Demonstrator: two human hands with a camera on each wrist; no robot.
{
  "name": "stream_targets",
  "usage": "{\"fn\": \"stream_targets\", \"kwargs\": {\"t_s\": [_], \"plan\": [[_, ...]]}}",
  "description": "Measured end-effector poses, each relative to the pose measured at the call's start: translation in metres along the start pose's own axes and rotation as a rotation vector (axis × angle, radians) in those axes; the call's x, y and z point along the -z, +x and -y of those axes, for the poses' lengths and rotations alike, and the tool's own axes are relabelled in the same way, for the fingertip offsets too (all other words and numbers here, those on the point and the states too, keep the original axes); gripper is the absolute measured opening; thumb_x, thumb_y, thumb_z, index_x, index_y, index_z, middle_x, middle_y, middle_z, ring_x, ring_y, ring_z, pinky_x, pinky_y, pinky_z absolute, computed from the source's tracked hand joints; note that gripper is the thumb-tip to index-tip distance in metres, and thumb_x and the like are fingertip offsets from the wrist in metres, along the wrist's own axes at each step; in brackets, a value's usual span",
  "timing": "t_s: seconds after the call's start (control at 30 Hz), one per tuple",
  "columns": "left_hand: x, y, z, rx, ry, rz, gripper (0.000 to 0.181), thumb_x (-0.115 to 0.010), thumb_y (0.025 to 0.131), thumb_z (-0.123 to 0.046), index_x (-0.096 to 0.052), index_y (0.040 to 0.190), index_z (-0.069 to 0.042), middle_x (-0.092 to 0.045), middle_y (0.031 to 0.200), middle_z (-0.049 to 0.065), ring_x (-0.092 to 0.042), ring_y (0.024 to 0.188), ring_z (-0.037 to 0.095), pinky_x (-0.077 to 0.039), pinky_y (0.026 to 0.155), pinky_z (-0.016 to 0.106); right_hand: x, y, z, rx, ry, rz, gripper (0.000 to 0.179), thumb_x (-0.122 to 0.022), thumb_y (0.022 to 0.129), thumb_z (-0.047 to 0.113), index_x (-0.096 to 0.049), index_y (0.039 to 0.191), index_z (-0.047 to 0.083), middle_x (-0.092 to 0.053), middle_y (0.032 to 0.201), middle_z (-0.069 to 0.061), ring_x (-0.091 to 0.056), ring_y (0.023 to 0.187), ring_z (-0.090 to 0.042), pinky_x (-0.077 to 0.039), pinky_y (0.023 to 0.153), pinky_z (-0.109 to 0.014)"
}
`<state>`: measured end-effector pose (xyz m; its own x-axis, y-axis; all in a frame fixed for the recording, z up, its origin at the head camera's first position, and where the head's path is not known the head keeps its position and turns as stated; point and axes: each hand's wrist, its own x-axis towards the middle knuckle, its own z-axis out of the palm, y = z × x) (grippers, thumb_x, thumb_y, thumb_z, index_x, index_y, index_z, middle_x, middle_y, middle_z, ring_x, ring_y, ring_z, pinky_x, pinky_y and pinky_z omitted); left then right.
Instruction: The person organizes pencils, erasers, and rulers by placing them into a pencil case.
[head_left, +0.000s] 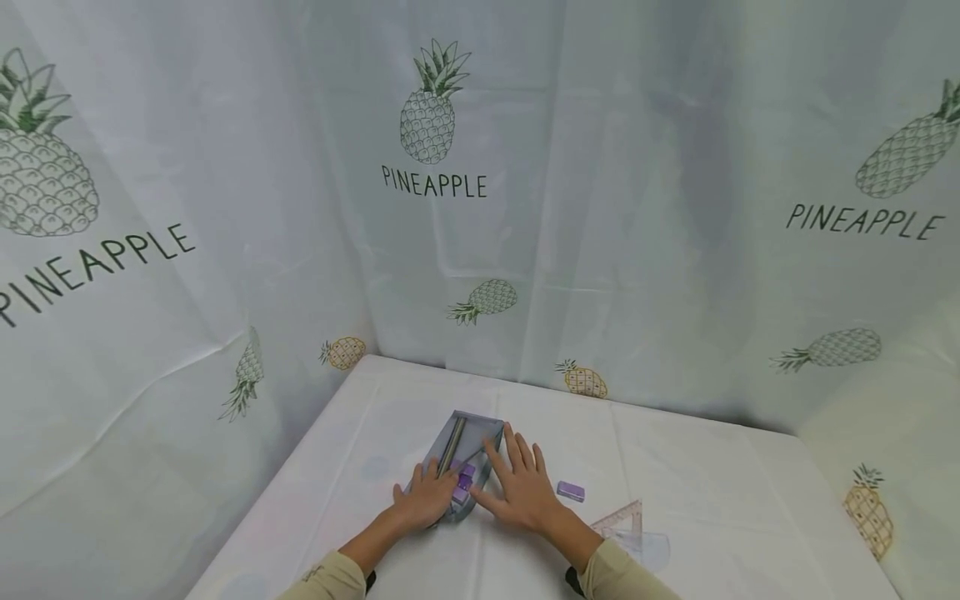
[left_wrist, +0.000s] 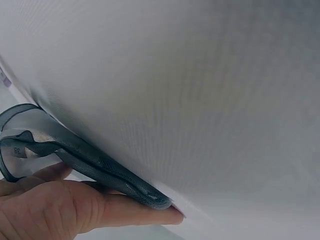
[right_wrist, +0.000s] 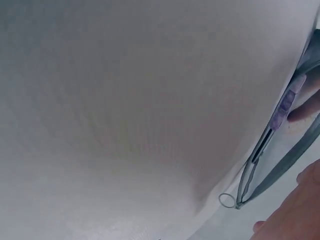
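A grey mesh pencil case (head_left: 480,429) lies unzipped on the table, its dark edging standing up along the sides. A long pencil-like stick (head_left: 450,443) and purple blocks (head_left: 461,483) show inside it. My left hand (head_left: 427,502) holds the case's near left side, with one finger stretched along the outer edging in the left wrist view. Spread wide, my right hand (head_left: 523,493) lies along the case's right side, fingertips right at its edging. In the right wrist view, a fingertip (right_wrist: 300,111) is close to the purple block inside the opening.
A purple block (head_left: 571,491) lies on the table right of my right hand. Nearer me are a clear triangular ruler (head_left: 626,518) and a rounded clear sheet (head_left: 655,548), partly behind my right forearm. White pineapple-print cloth (head_left: 637,250) hangs around the table.
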<state>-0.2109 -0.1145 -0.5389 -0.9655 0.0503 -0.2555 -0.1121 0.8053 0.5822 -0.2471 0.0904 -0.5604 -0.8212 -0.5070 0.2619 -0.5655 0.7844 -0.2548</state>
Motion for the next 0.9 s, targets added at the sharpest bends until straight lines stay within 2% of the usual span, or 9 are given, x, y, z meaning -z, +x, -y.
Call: {"fn": "stream_targets", "kwargs": {"t_s": [0.27, 0.47, 0.7, 0.9], "plan": [[0.001, 0.002, 0.001, -0.008, 0.0, 0.001, 0.054, -0.03, 0.104, -0.044, -0.05, 0.146, -0.016, -0.023, 0.162, 0.02, -0.012, 0.15, 0.047, -0.003, 0.107, 0.08, 0.003, -0.002, -0.004, -0.041, -0.001, -0.012, 0.082, -0.051, 0.091, 0.066, -0.034, 0.155, 0.018, -0.013, 0.165, -0.022, -0.024, 0.147, -0.047, -0.019, 0.114, -0.068], [0.0, 0.002, 0.0, 0.01, 0.004, 0.006, 0.055, -0.031, 0.104, -0.045, -0.049, 0.147, -0.016, -0.022, 0.163, 0.019, -0.011, 0.15, 0.047, -0.003, 0.108, 0.079, 0.008, -0.004, -0.008, -0.103, 0.057, 0.021, 0.084, -0.05, 0.09, 0.067, -0.032, 0.156, 0.019, -0.011, 0.165, -0.022, -0.023, 0.147, -0.048, -0.018, 0.114, -0.068], [-0.001, 0.001, 0.001, 0.006, -0.004, 0.01, 0.056, -0.031, 0.103, -0.046, -0.049, 0.147, -0.016, -0.021, 0.163, 0.019, -0.01, 0.15, 0.046, -0.003, 0.108, 0.079, 0.013, -0.014, -0.027, -0.185, 0.103, 0.037, 0.088, -0.054, 0.087, 0.068, -0.031, 0.156, 0.018, -0.009, 0.165, -0.022, -0.021, 0.148, -0.047, -0.015, 0.115, -0.068], [-0.001, 0.001, 0.003, 0.003, 0.001, 0.014, 0.056, -0.03, 0.104, -0.046, -0.047, 0.148, -0.017, -0.02, 0.164, 0.018, -0.009, 0.151, 0.046, -0.003, 0.109, 0.079, 0.023, -0.026, -0.047, -0.201, 0.101, -0.012, 0.103, -0.063, 0.077, 0.074, -0.034, 0.154, 0.012, -0.013, 0.162, -0.027, -0.025, 0.145, -0.051, -0.019, 0.111, -0.071]]}}
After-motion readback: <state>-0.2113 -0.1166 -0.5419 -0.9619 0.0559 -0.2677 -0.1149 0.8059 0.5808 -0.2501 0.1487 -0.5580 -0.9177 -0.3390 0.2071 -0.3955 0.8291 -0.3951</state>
